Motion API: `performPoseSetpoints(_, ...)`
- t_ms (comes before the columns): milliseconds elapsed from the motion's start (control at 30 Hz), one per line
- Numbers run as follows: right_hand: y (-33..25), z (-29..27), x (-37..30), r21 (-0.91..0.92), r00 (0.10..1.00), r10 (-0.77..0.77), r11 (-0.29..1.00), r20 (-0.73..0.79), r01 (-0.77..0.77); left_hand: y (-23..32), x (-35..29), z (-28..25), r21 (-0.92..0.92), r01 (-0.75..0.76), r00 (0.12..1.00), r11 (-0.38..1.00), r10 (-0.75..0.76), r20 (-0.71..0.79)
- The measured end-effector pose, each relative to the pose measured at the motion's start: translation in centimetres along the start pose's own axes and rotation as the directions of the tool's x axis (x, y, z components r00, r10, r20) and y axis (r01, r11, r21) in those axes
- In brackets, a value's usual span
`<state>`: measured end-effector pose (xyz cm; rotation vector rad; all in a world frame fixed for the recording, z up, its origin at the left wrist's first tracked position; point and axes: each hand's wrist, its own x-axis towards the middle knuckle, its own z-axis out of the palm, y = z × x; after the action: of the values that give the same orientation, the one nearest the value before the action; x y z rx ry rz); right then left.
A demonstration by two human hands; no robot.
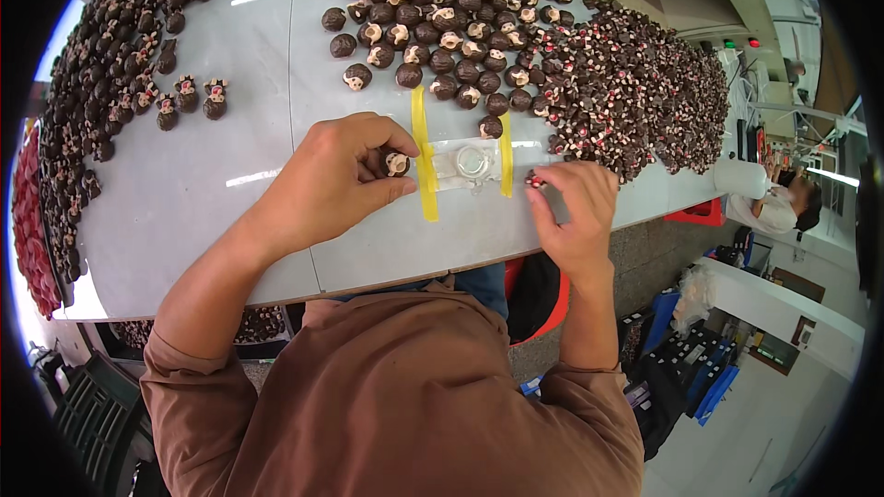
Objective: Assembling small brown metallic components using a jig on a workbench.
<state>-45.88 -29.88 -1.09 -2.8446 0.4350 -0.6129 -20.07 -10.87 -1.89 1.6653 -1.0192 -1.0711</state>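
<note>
Pale tabletop, ball between left fingers.

A dark-brown ball with a beige patch is held toward the near edge of the desk. Closer to the right edge, a small red-and-brown piece seems pinched.

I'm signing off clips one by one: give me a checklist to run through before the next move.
1. Brown ball held in left hand: ok.
2. Red-and-dark piece held in right hand: ok.
3. Ball and piece brought together: not ok, they are apart.
4. Clear round dish between the yellow tape strips: ok.
5. What the dish contains, if anything: cannot tell.
</note>
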Motion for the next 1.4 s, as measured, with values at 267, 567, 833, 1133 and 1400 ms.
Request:
performPoseSetpoints(267, 1.0, -0.5, -0.2, 0.107, 0.98, 0.127, 0.984, 0.154, -0.144, -0.1, -0.2, -0.1, 0.076, -0.093, 0.995, 0.993, 0.095, -0.023)
performPoseSetpoints(567, 0.0, 0.3, -1.4, 0.289, 0.919, 0.382, 0.873, 0.094, -0.393, 0.1, -0.1, -0.3, 0.07, -0.092, 0.996, 0.993, 0.092, -0.002)
performPoseSetpoints(833, -0.3, 0.5, -2.1, 0.305, 0.933, 0.359, 0.886, 0.024, -0.349, -0.1, -0.2, -0.5, 0.07, -0.132, 0.991, 0.989, 0.131, 0.028)
performPoseSetpoints(1133, -1.1, -0.2, -1.5, 0.404, 0.914, 0.406, 0.833, 0.019, -0.378, -0.1, -0.3, -0.3, 0.056, -0.135, 0.991, 0.989, 0.134, 0.022)
performPoseSetpoints(1400, -3.0, -0.2, 2.9, 0.349, 0.996, 0.075, 0.933, 0.049, -0.087, -0.5, -0.4, -0.1, 0.03, -0.17, 0.985, 0.985, 0.17, -0.001)
